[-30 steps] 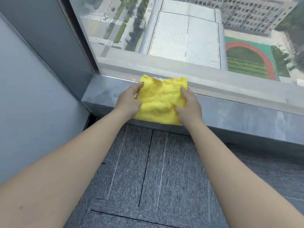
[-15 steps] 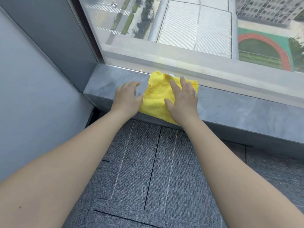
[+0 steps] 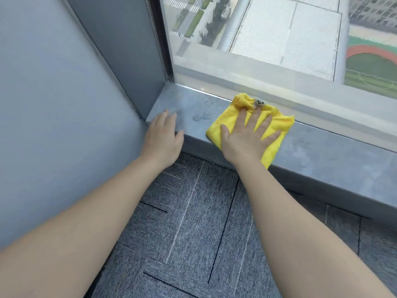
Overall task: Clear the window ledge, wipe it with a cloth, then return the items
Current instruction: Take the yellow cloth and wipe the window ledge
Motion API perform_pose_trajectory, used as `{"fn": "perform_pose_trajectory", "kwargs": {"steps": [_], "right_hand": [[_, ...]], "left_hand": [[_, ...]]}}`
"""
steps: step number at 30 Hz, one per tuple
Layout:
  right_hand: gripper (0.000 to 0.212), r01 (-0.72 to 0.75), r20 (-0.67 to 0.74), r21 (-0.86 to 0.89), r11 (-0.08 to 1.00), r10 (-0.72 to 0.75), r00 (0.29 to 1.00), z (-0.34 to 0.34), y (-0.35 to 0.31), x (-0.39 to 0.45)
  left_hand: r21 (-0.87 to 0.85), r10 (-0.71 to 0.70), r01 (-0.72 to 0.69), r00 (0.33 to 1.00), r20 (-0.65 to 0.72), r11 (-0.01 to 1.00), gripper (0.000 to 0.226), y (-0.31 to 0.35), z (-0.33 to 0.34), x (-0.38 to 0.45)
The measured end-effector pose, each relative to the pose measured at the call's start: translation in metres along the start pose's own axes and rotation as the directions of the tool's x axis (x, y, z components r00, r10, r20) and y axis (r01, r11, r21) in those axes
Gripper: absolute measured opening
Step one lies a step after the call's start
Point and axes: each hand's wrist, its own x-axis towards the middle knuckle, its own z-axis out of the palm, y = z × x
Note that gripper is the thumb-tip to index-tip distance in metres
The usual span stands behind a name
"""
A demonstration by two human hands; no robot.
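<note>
Grey stone window ledge (image 3: 322,151) runs from the corner at left toward the right edge of the frame, where it is cut off. Above it, the window glass (image 3: 268,39) gives onto rooftops and a sports track far below; the top of the pane is out of frame. Below the ledge lies grey carpet (image 3: 193,222) in tiles.

One yellow cloth (image 3: 277,123) lies on the ledge, near the glass, with its lower corner hanging over the front edge. Much of its middle is hidden under the right hand (image 3: 247,136). The fabric is bright yellow with a stitched hem along the left side and is bunched at the far corner, where a small grey tag (image 3: 257,103) shows; the marks on the tag are too small to read.

Right hand: flat, fingers spread, palm pressed down on the cloth, not gripping it.

Left hand (image 3: 164,136): open, fingers loosely extended, resting on the bare ledge near the corner, holding nothing, clear of the cloth.

Between the two hands a few darker patches (image 3: 200,117) mark the stone, possibly damp spots; the view does not settle this.

Count: one cloth, two hands, two bare forearms, both running out of the frame's bottom edge.
</note>
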Motion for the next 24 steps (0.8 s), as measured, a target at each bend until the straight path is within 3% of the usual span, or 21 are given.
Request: {"fn": "perform_pose_trajectory", "kwargs": {"steps": [4,7,9,11,15,18,21,24], "right_hand": [[0.060,0.185,-0.025,-0.051,0.982,-0.186,0.982,0.005,-0.014,0.003],[0.051,0.423,-0.014,-0.081,0.903,-0.425,0.905,0.001,-0.002,-0.001],[0.048,0.480,-0.005,-0.061,0.875,-0.481,0.876,-0.002,0.009,-0.005],[0.048,0.453,-0.025,-0.070,0.889,-0.456,0.890,-0.001,0.012,-0.006],[0.057,0.240,-0.041,-0.097,0.966,-0.245,0.969,0.006,-0.010,-0.004],[0.062,0.139,-0.014,-0.044,0.989,-0.140,0.990,0.010,-0.035,0.002],[0.063,0.123,-0.014,-0.031,0.992,-0.124,0.992,0.012,-0.054,0.006],[0.058,0.203,-0.001,-0.053,0.978,-0.203,0.979,0.015,-0.070,0.008]], "left_hand": [[-0.015,-0.023,0.024,1.000,0.018,1.000,0.050,-0.010,-0.001,-0.003],[0.008,-0.008,0.008,1.000,0.015,1.000,0.047,-0.015,0.004,-0.007],[0.017,0.006,-0.006,1.000,0.006,1.000,0.046,-0.015,0.005,-0.009],[0.017,0.004,-0.004,1.000,0.000,1.000,0.046,-0.016,0.006,-0.010],[0.019,-0.022,0.022,1.000,0.018,1.000,0.051,-0.025,0.004,-0.009],[0.030,-0.027,0.026,0.999,0.025,0.999,0.051,-0.034,0.000,-0.008],[0.051,0.013,-0.014,1.000,0.024,0.999,0.051,-0.041,0.000,-0.007],[0.073,0.027,-0.030,0.999,0.044,0.997,0.054,-0.045,-0.001,-0.007]]}}
